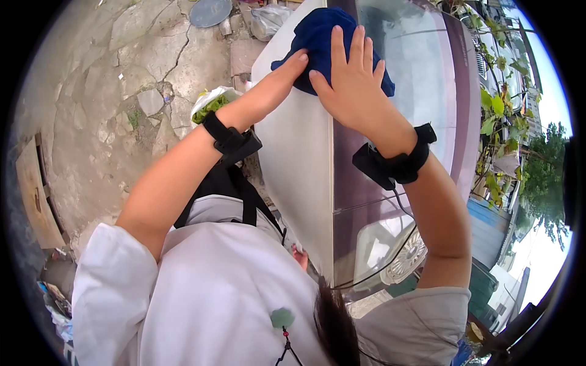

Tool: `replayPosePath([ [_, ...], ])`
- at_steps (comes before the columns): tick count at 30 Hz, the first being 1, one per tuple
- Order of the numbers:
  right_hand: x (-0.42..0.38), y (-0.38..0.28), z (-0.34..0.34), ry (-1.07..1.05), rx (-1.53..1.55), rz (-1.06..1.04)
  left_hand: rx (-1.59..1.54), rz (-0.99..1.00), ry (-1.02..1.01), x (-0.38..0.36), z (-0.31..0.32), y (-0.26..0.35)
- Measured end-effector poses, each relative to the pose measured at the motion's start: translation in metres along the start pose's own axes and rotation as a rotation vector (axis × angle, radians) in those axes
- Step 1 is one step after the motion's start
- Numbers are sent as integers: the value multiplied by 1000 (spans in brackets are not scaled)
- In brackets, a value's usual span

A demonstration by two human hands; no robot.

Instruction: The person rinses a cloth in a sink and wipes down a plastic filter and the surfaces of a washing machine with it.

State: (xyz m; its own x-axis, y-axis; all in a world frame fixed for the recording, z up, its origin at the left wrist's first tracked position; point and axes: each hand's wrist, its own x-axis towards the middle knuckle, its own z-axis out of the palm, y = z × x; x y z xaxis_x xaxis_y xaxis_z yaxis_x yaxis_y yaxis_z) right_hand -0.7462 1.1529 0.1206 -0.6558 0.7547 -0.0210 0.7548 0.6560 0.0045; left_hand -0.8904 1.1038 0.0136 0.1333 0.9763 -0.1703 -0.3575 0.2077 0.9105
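Observation:
A bunched dark blue cloth (314,39) lies on the glossy, purple-edged top of a large white piece (293,146). My right hand (360,82) rests flat on the cloth, its fingers spread. At the cloth's left edge is my left hand (284,82), touching it side-on; one digit shows stretched along the cloth, and the other fingers are hidden. Each wrist wears a black strap with a small black box.
Cracked concrete ground (140,61) spreads at the left, with a round grey lid (209,11) at the top. A white bag of greens (213,104) stands by my left forearm. A black cable (390,263) hangs below my right wrist. Leafy vines (491,116) grow at the right.

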Motion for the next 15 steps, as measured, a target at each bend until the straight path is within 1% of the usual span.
replayPosePath([
  [2, -46, -13, -14, -103, 112, 63, 29, 67, -65, -22, 21, -7],
  [4, -89, -25, -22, -165, 177, 118, 209, 142, -128, -51, 35, -25],
  [5, -108, -31, -27, -203, 188, 136, 313, 137, -183, -70, 39, -26],
  [7, -129, -37, -34, -277, 193, 166, 398, 220, -94, -86, 44, -34],
  [8, -124, -36, -34, -275, 193, 189, 414, 244, -60, -86, 44, -33],
  [9, -119, -35, -34, -278, 195, 206, 408, 308, 40, -79, 47, -32],
  [11, -96, -33, -30, -263, 166, 257, 397, 429, 229, -44, 57, -25],
  [12, -76, -27, -23, -217, 123, 264, 486, 506, 334, -21, 58, -22],
  [13, -51, -19, -17, -170, 71, 268, 814, 822, 417, 4, 50, -26],
  [14, -25, -12, -12, -137, 45, 273, 773, 790, 428, 38, 38, -34],
  [15, 0, -9, -7, -96, 40, 290, 640, 812, 518, 57, 32, -24],
])
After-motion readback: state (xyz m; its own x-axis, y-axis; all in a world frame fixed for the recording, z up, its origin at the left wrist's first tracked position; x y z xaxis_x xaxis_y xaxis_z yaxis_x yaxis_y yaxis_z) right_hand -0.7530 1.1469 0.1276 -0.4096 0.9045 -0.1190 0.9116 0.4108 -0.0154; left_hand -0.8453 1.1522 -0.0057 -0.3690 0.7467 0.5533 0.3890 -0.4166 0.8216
